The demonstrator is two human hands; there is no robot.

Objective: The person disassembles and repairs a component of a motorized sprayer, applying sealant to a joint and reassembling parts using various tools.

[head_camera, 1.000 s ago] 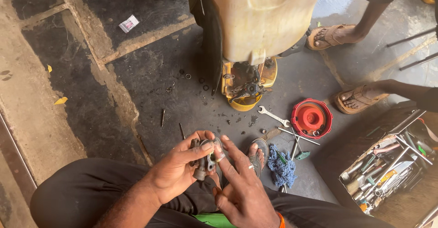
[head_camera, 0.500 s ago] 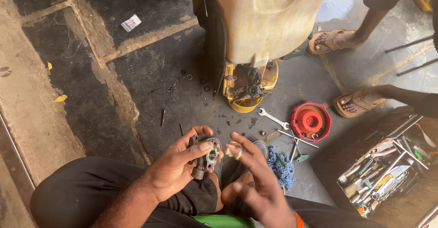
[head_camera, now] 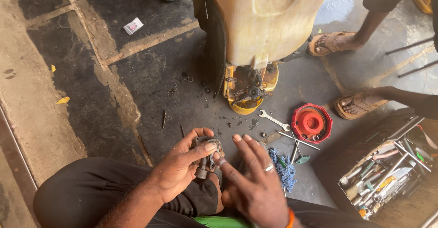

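Note:
My left hand (head_camera: 180, 166) grips a small grey metal engine part (head_camera: 206, 157) above my lap, thumb and fingers wrapped round it. My right hand (head_camera: 253, 182), a ring on one finger and an orange band at the wrist, is beside it with fingers spread; one fingertip touches the part's right side. Ahead stands a yellowed plastic tank (head_camera: 269, 18) on a yellow motor base (head_camera: 246, 89).
A red round cap (head_camera: 311, 123), a spanner (head_camera: 273, 120), thin rods and a blue rag (head_camera: 285, 173) lie on the dark concrete floor. An open toolbox (head_camera: 388, 175) sits at the right. Another person's sandalled feet (head_camera: 358, 105) stand beyond it. Washers are scattered near the motor.
My right hand has moved from under the part to its right side and spread its fingers. The left hand keeps hold of the part. The camera has shifted slightly.

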